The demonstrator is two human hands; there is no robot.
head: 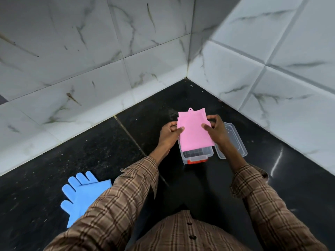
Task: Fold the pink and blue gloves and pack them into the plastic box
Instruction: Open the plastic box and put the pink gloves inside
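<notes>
The folded pink gloves [194, 131] form a flat rectangle held over the clear plastic box [197, 155], covering most of its opening. My left hand [169, 134] pinches their left edge and my right hand [216, 130] pinches their right edge. The box has an orange latch at its near end, and a dark strip of its inside shows below the pink edge. The blue gloves [84, 193] lie flat and unfolded on the black floor at the lower left, partly hidden by my left sleeve.
The box's clear lid [233, 140] lies on the floor just right of the box. White marble-tiled walls [108, 60] meet in a corner close behind the box. The black floor [90, 145] stretches left between box and blue gloves.
</notes>
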